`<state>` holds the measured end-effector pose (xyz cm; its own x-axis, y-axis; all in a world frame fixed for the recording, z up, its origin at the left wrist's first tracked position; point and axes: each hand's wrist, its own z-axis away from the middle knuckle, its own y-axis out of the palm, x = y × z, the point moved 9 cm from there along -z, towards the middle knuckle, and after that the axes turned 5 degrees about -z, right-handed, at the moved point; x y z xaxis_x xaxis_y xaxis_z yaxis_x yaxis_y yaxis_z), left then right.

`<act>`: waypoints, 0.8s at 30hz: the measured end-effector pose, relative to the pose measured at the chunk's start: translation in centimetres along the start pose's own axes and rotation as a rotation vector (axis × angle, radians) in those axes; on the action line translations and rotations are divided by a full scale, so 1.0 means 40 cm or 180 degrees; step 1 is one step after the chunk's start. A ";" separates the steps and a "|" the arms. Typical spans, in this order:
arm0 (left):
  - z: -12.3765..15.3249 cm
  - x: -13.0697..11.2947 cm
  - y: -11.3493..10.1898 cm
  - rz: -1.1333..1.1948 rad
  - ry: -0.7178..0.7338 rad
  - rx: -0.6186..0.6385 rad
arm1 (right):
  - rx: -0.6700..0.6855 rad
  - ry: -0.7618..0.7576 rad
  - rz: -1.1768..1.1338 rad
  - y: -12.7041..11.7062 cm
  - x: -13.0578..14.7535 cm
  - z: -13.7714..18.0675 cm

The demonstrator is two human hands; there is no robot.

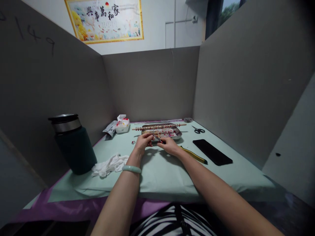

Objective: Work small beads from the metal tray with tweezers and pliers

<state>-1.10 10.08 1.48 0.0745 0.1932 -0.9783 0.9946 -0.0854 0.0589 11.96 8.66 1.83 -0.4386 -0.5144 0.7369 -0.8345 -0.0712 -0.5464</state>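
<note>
My left hand (144,141) and my right hand (171,146) meet just in front of a metal tray (179,133) filled with small coloured beads. Both hands have their fingers pinched together. A thin dark tool (157,138), like tweezers or a needle, runs between them, its handle end in my right fingers. What my left fingertips pinch is too small to make out. A pale green bangle (131,169) circles my left wrist. A wooden stick strung with beads (159,127) lies across the far side of the tray.
A dark insulated flask (72,144) stands at the left beside a crumpled white cloth (109,165). A black phone (212,151), yellow-handled pliers (194,155) and small scissors (198,130) lie at the right. A tissue packet (120,125) sits far left. Grey partition walls enclose the table.
</note>
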 end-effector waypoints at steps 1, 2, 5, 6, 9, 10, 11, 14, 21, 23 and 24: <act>-0.001 0.001 -0.002 -0.0005 -0.0001 -0.0022 | -0.0007 -0.0005 0.0015 0.000 0.000 0.000; -0.002 0.002 -0.003 -0.0017 0.0004 -0.0045 | -0.0020 -0.0013 0.0036 -0.001 0.001 0.000; -0.003 -0.001 -0.006 -0.0076 0.0063 -0.0107 | -0.0064 -0.0004 0.0154 -0.002 0.002 0.000; -0.003 -0.002 -0.007 -0.0097 0.0084 -0.0116 | -0.0081 0.0006 0.0210 -0.003 0.003 0.001; -0.002 -0.002 -0.006 -0.0135 0.0085 -0.0137 | -0.0136 0.0023 0.0359 -0.004 0.006 0.002; -0.002 -0.002 -0.005 -0.0134 0.0078 -0.0136 | -0.0149 0.0029 0.0384 -0.004 0.005 0.002; -0.002 -0.001 -0.004 -0.0122 0.0067 -0.0136 | -0.0149 0.0036 0.0389 -0.004 0.003 0.002; -0.001 0.002 -0.004 -0.0013 -0.0013 -0.0131 | -0.0094 0.0029 0.0270 0.002 -0.003 0.000; 0.005 0.004 0.015 0.0812 -0.0229 0.0332 | 0.0320 -0.0145 -0.0643 0.021 0.025 0.007; 0.009 0.002 0.025 0.1018 -0.0278 0.0504 | 0.0410 -0.0150 -0.0914 0.024 0.034 0.011; 0.010 0.001 0.029 0.1075 -0.0306 0.0556 | 0.0446 -0.0108 -0.1024 0.025 0.035 0.012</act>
<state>0.01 9.60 1.42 0.3802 0.0340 -0.9243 0.8874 -0.2951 0.3542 10.66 7.46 2.11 -0.1474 -0.4746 0.8678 -0.8732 -0.3496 -0.3395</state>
